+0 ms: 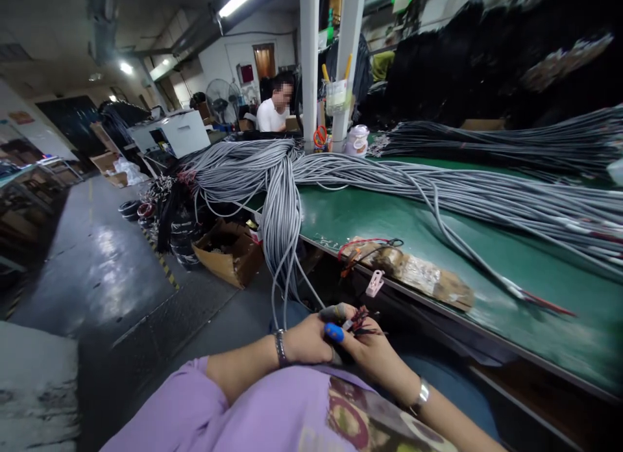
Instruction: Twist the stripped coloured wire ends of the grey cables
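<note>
My left hand (307,339) and my right hand (372,354) meet low in the middle, in front of the table edge. Both are closed around the stripped end of a grey cable (285,270), where thin red and dark wire ends (360,321) fan out between my fingers. A blue cover sits on one fingertip (333,332) and a dark one on another. The cable hangs down from a thick bundle of grey cables (389,179) draped over the green table (535,263). I wear a lilac sleeve and a bracelet on each wrist.
A taped cardboard strip (418,273) with a white clip (374,283) lies on the table's edge. An open cardboard box (228,251) and cable coils stand on the floor at left. A person in white (272,111) sits at the back, beside white pillars (309,62).
</note>
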Demonstrator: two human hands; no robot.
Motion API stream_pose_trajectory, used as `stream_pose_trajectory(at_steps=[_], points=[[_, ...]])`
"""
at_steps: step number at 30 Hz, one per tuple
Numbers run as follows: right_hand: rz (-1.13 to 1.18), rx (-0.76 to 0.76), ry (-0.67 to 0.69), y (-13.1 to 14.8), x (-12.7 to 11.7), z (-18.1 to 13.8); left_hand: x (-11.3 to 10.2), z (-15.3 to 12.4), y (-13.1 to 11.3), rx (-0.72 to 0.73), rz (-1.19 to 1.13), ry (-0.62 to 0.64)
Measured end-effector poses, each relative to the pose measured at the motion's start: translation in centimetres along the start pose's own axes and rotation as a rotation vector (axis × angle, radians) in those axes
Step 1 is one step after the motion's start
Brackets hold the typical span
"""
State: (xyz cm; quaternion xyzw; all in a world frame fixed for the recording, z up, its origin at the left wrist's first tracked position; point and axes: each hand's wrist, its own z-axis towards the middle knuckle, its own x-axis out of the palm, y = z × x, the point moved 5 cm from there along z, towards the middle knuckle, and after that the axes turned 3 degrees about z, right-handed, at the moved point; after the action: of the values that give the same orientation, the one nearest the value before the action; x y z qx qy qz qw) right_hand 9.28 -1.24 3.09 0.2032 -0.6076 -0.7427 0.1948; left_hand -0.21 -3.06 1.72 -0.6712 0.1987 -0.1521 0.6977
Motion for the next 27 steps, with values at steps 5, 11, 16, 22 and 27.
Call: stream_pose_trajectory(at_steps=[5, 11, 16, 22, 27], points=[[0.017, 0.037, -0.031, -0.8, -3.1, -1.2, -0.3, 1.0, 3.6, -0.24, -0.116, -0.091], [0.114, 0.13, -0.083, -1.5, -3.9, -1.9, -2.5, 1.0, 2.6, -0.084, -0.294, -0.427], [0.077, 0.065, -0.11, -0.7, -3.2, -1.1, 0.7, 2.9, 2.3, -0.208, -0.528, -0.187], [-0.183, 0.018, -0.204, -1.4, -5.4, -1.5, 1.3, 2.2, 4.2, -0.388, -0.354, -0.056], [-0.183, 0.121, -0.2, -1.9, -5.4, -0.9, 1.9, 3.0, 3.5, -0.284, -0.251, 0.028]])
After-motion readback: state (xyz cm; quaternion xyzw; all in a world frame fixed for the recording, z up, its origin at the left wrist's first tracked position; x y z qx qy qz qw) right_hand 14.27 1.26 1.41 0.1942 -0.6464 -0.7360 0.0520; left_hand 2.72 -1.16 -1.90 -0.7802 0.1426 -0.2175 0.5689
